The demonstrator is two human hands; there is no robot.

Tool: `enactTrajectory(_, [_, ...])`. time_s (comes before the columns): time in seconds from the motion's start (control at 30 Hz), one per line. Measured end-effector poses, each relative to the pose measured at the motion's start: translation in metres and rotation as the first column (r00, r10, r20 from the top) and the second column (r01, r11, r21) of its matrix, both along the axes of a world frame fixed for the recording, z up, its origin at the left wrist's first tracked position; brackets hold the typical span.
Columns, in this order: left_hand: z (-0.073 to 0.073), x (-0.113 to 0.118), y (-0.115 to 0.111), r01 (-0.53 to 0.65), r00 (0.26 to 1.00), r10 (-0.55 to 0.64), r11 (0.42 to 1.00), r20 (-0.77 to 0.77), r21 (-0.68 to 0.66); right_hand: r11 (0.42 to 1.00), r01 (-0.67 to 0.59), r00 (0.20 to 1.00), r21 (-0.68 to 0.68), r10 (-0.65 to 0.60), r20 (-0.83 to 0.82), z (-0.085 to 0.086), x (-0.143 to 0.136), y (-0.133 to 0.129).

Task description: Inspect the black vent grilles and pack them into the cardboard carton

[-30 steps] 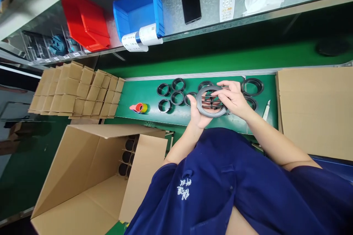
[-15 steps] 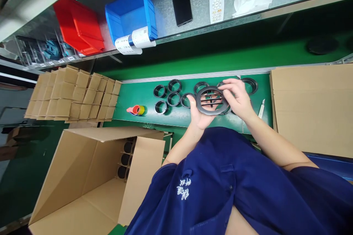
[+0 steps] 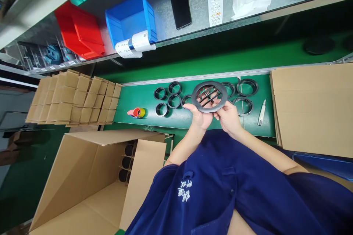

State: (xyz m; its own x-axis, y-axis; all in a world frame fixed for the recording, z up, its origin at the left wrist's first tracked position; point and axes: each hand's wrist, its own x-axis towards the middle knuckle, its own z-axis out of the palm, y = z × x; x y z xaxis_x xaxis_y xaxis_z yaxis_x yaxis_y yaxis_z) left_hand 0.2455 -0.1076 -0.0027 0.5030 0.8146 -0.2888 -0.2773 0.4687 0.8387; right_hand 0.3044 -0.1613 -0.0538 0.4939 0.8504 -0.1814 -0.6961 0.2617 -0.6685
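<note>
Between my hands is a round black air vent [image 3: 196, 94], a wide ring with thin slats across its opening, raised above the bench and tilted. My left hand [image 3: 201, 118] grips its lower left edge, thumb on the rim and fingers behind. My right hand [image 3: 229, 116] is closed on the lower right edge, its fingertips partly hidden behind the rim. Several black rings lie on the green bench around it, among them one ring [image 3: 161, 109] to the left and another ring [image 3: 251, 107] to the right of my right hand.
A utility knife [image 3: 261, 113] lies by flat cardboard [image 3: 314, 110] at right. Tape rolls [image 3: 140, 112] lie left. An open carton [image 3: 79, 176] stands lower left, below stacked cardboard dividers [image 3: 68, 97]. Overhead, a shelf holds a blue bin [image 3: 129, 18], red bin [image 3: 79, 31], phone [image 3: 180, 3] and remote [image 3: 215, 2].
My right hand has moved from the vent's upper right rim down to its lower right edge. The vent has turned, so its slats now run diagonally.
</note>
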Motion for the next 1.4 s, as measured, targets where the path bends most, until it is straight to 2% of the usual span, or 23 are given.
enactTrajectory(0.17, [0.004, -0.002, 0.000, -0.038, 0.999, 0.038, 0.999, -0.013, -0.003, 1.000, 0.008, 0.999, -0.027, -0.007, 0.037, -0.001, -0.004, 0.003])
enactTrajectory(0.3, [0.005, -0.005, 0.002, -0.008, 0.998, 0.009, 1.000, -0.066, 0.013, 1.000, 0.011, 0.998, -0.010, -0.010, 0.055, -0.001, -0.008, 0.003])
enactTrajectory(0.5, [0.005, -0.007, 0.001, -0.001, 1.000, 0.000, 0.999, -0.003, -0.053, 1.000, 0.017, 0.995, 0.008, -0.017, 0.100, -0.003, -0.008, 0.006])
enactTrajectory(0.63, [0.007, -0.004, 0.000, -0.066, 0.998, 0.066, 0.995, -0.005, -0.073, 0.998, 0.058, 0.984, 0.003, -0.057, 0.168, -0.006, -0.007, 0.010])
enactTrajectory(0.83, [0.008, -0.002, 0.002, -0.017, 0.999, 0.019, 0.999, -0.037, 0.045, 0.998, 0.058, 0.970, 0.013, -0.060, 0.236, -0.011, -0.008, 0.014])
enactTrajectory(0.9, [0.010, -0.001, 0.002, -0.029, 0.999, 0.030, 0.998, -0.018, 0.057, 0.998, 0.058, 0.972, 0.023, -0.062, 0.227, -0.011, -0.008, 0.014])
enactTrajectory(1.1, [0.015, 0.005, 0.001, -0.102, 0.994, 0.100, 0.994, -0.042, -0.037, 0.995, 0.074, 0.981, 0.061, -0.084, 0.174, -0.011, -0.007, 0.014])
enactTrajectory(1.27, [0.012, 0.003, 0.002, -0.061, 0.998, 0.060, 0.998, -0.030, -0.030, 0.997, 0.072, 0.982, 0.042, -0.078, 0.173, -0.013, -0.006, 0.014])
enactTrajectory(1.4, [0.009, 0.002, 0.002, -0.041, 0.996, 0.041, 0.999, -0.081, 0.008, 0.996, 0.066, 0.985, 0.062, -0.075, 0.153, -0.012, -0.004, 0.014])
